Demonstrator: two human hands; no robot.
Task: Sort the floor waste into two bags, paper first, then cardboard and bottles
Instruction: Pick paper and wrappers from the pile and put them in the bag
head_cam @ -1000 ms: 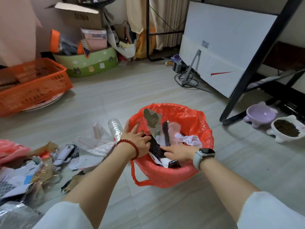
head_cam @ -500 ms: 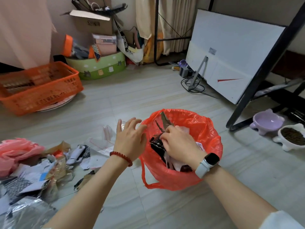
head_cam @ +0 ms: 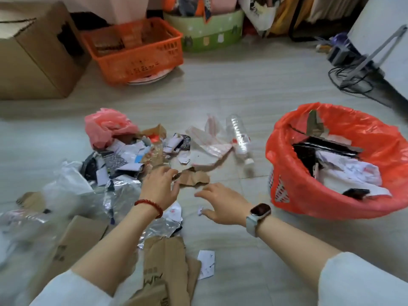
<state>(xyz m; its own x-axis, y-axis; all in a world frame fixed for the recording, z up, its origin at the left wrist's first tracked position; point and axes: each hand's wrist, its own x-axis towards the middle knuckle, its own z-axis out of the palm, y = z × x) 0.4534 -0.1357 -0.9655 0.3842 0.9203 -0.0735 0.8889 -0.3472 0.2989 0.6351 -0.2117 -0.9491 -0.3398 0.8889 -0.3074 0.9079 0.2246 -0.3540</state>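
The floor (head_cam: 220, 93) looks like pale wood-grain planks, smooth with a soft sheen. The red bag (head_cam: 293, 173) is thin glossy plastic, crinkled at its rim, and a second pinkish bag (head_cam: 106, 127) lies crumpled, same filmy plastic. The bottle (head_cam: 239, 138) is clear ribbed plastic. Torn brown pieces (head_cam: 194, 177) and the flattened cardboard (head_cam: 163, 268) near my feet look matt and rough-edged. Silvery foil wrap (head_cam: 123, 191) shines, creased all over. White paper scraps (head_cam: 206, 263) are matt. The orange basket (head_cam: 136, 56) is hard slotted plastic; the big box (head_cam: 37, 62) is dull brown cardboard
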